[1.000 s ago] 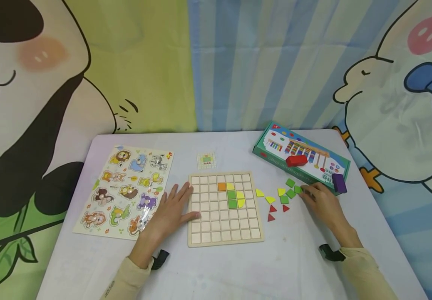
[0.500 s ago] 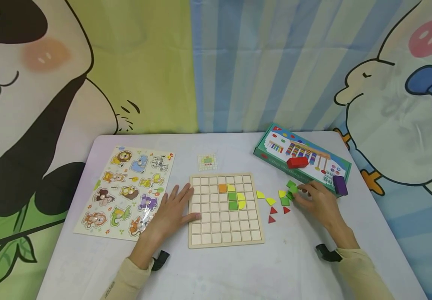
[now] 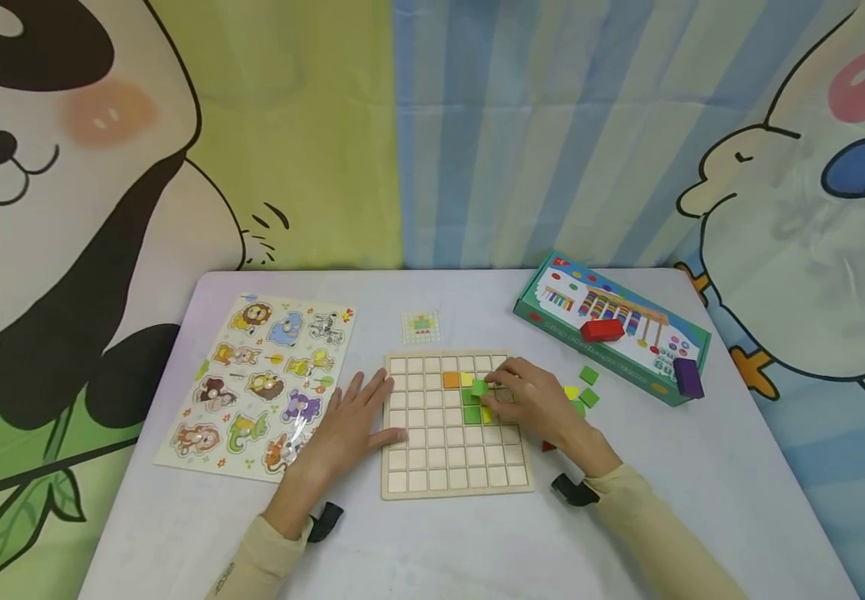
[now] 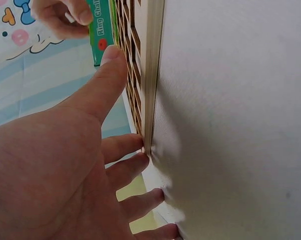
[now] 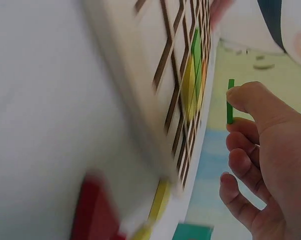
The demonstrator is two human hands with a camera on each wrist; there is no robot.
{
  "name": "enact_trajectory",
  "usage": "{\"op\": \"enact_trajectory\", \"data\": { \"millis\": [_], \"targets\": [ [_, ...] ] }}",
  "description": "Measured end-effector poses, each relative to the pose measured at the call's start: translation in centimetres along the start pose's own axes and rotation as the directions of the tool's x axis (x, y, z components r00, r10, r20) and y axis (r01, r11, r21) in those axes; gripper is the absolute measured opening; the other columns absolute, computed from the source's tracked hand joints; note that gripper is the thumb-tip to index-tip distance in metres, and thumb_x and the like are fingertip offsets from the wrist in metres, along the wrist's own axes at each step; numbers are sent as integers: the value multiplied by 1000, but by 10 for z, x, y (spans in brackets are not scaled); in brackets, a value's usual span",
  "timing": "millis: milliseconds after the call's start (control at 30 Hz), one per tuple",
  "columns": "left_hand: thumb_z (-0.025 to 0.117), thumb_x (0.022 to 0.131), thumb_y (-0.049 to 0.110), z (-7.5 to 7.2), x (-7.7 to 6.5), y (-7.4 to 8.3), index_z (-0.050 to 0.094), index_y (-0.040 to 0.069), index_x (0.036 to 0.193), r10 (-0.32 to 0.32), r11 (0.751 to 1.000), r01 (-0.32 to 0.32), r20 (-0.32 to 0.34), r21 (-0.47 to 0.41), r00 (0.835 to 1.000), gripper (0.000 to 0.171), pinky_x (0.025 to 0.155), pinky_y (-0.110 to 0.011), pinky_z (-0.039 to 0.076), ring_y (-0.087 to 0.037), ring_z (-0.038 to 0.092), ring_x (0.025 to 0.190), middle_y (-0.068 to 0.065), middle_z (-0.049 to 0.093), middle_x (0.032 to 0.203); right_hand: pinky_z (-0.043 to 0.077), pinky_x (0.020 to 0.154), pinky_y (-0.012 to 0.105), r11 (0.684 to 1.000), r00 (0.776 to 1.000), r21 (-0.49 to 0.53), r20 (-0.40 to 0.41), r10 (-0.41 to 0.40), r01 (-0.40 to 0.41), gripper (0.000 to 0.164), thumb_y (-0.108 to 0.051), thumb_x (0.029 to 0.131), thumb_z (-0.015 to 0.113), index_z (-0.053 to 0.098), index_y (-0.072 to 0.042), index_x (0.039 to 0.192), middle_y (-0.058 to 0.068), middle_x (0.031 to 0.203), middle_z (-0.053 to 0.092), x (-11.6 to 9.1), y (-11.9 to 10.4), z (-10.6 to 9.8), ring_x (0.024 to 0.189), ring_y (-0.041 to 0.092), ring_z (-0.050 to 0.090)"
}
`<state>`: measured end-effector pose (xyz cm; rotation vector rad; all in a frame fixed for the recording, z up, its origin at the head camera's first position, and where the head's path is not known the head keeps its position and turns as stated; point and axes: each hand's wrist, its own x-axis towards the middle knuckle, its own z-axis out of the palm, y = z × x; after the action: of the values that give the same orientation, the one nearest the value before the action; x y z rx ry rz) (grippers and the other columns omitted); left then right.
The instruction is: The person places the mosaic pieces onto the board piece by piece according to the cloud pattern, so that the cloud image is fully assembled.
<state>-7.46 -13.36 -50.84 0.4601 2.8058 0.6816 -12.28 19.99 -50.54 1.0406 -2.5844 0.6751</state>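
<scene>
My right hand [image 3: 537,404] pinches a green square tile [image 5: 230,102] between thumb and index finger, held over the wooden grid board [image 3: 432,479]. Its other fingers are loosely bent in the right wrist view. Under and beside it, the board carries an orange square tile [image 3: 451,380], a yellow tile [image 3: 467,379] and green square tiles [image 3: 472,415]; the hand partly covers the yellow pieces at the right. My left hand [image 3: 353,421] lies with fingers spread at the board's left edge, the thumb reaching over its rim.
Loose green tiles [image 3: 589,375], a yellow tile [image 3: 571,392] and a red triangle [image 3: 548,446] lie right of the board. Behind are a small pattern card [image 3: 421,327] and a green box [image 3: 537,308] bearing red [image 3: 602,331] and purple [image 3: 688,378] blocks. An animal sheet [image 3: 252,383] lies left.
My right hand has taken a green square tile from the loose pieces and carried it left over the board. The left hand has stayed at the board's edge.
</scene>
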Motion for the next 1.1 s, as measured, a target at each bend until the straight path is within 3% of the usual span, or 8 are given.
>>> {"op": "enact_trajectory", "data": {
  "millis": [267,1100],
  "targets": [
    [67,90,59,0,-1,2,30,13,161,3,1000,-3,-13,4,1000,91,122,-69,14,-42,15,156,-8,22,170,53,65,25,998,996,-17,67,-52,54,25,-28,83,85,79,-11,101,-1,93,64,17,-16,24,79,10,57],
    [68,90,57,-1,0,3,32,11,160,10,1000,-10,-13,22,1000,91,121,-70,15,-44,17,155,-10,23,169,54,68,26,998,992,-57,123,-25,32,30,-30,85,84,79,-11,107,-1,96,66,20,-23,27,83,10,59]
  ]
}}
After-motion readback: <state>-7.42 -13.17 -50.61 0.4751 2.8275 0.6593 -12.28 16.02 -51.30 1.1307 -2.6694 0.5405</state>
